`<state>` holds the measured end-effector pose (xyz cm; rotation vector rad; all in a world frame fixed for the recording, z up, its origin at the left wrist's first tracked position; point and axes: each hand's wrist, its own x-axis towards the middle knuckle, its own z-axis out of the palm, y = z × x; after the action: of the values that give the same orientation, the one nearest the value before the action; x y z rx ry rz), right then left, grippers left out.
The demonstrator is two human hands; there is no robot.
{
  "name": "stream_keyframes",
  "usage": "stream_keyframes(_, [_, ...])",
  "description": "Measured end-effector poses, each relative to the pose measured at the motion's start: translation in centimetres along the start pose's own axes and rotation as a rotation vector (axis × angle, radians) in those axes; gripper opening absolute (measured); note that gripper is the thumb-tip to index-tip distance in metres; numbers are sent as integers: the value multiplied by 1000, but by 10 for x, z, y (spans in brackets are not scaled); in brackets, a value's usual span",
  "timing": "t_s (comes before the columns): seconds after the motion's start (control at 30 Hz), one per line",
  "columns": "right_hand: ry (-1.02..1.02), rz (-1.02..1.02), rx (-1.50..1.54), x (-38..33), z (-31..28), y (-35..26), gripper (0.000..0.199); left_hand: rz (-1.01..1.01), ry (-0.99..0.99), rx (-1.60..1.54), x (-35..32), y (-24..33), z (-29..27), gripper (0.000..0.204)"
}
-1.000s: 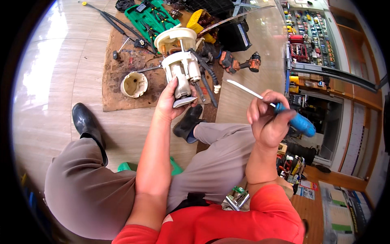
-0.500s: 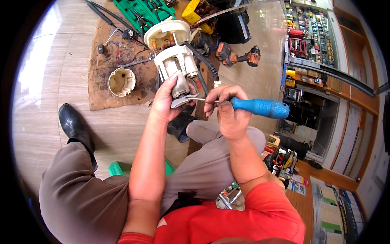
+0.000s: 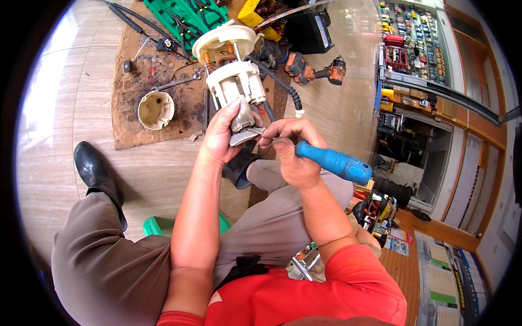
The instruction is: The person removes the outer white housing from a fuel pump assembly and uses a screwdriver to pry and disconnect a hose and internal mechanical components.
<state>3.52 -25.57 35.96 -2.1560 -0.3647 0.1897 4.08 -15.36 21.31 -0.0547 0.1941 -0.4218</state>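
A fuel pump module (image 3: pixel 237 73) of white plastic, with a round flange, springs and a corrugated hose, is held at its lower end by my left hand (image 3: pixel 217 138). A flat grey piece (image 3: pixel 246 136) sits at that end, beside my left fingers. Close to it, my right hand (image 3: pixel 298 157) grips a screwdriver with a blue handle (image 3: pixel 340 163). The handle points right and slightly toward me. My right fingers hide most of the shaft and tip, so I cannot tell whether the tip touches the module.
On a stained brown board (image 3: pixel 126 108) lie a white plastic cup (image 3: pixel 156 110) and a wrench (image 3: pixel 179 81). Beyond are a green tool case (image 3: pixel 159 7) with pliers, a black battery (image 3: pixel 309 33) and a cordless driver (image 3: pixel 315 70). A green stool (image 3: pixel 154 226) is under me.
My right hand has moved left, nearer the grey piece, and the screwdriver handle has swung down toward me. Less of the shaft shows. My left hand keeps its hold on the module.
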Motion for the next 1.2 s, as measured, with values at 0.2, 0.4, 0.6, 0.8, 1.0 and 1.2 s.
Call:
stream_keyframes(0.2, [85, 30, 129, 3, 4, -6, 37, 2, 16, -13, 1, -3, 0, 42])
stream_keyframes(0.4, [67, 16, 145, 4, 4, -4, 40, -16, -3, -27, 0, -5, 0, 43])
stream_keyframes(0.6, [11, -63, 43, 3, 1, 1, 40, -30, 9, -68, -1, -4, 3, 43])
stream_keyframes(0.8, [-90, -165, -40, 8, -2, -3, 34, -29, 15, -77, -1, -5, 1, 42])
stream_keyframes(1.0, [-101, -62, 25, 7, 4, 4, 29, -16, 102, -54, -2, -4, 0, 42])
stream_keyframes(1.2, [-52, -29, 58, 5, 4, 6, 32, -3, 63, -54, -3, 0, 3, 42])
